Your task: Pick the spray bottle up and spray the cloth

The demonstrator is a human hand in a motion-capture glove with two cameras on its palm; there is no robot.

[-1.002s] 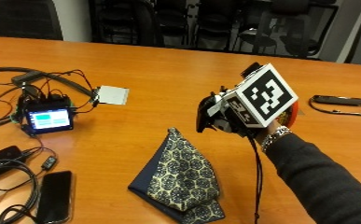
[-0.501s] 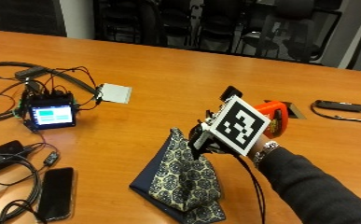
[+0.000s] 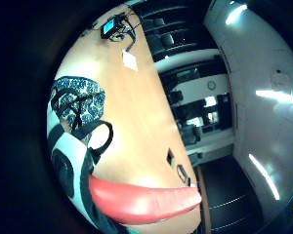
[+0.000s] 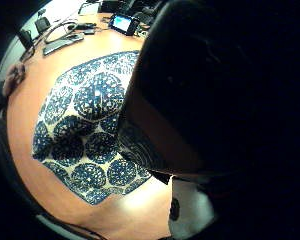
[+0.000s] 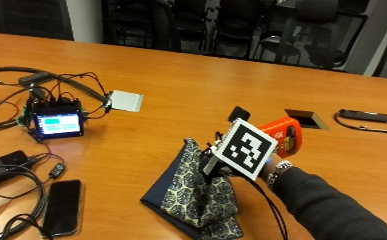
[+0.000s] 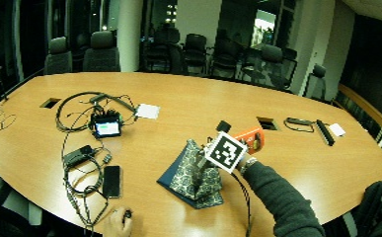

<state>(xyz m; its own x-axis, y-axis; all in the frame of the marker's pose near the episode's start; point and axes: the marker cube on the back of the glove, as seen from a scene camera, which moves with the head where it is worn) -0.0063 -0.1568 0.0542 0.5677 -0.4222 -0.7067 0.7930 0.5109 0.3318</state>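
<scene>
A blue and cream patterned cloth (image 5: 192,197) lies folded on the wooden table (image 5: 180,65), partly raised into a ridge. My gloved right hand (image 5: 219,171) grips an orange spray bottle (image 5: 285,136) and holds it tilted just over the cloth's near right side. The bottle's head points towards the cloth, but the nozzle is hidden behind the hand. In the little finger side palm view the red bottle (image 3: 141,197) sits close against the palm, with the cloth (image 3: 78,100) beyond it. The cloth (image 4: 85,130) fills the thumb side palm view. In the wide outside view the hand (image 6: 211,165) and bottle (image 6: 251,138) hover over the cloth (image 6: 192,175).
Left of the cloth are a small lit screen (image 5: 58,122) with tangled cables, a black phone (image 5: 61,199) and a white card (image 5: 126,100). A table cutout (image 5: 306,119) and a black cable loop (image 5: 366,120) lie to the right. Chairs line the far edge.
My hand has carried the bottle down and left, from above the bare table right of the cloth to just over the cloth. The outside camera has shifted slightly.
</scene>
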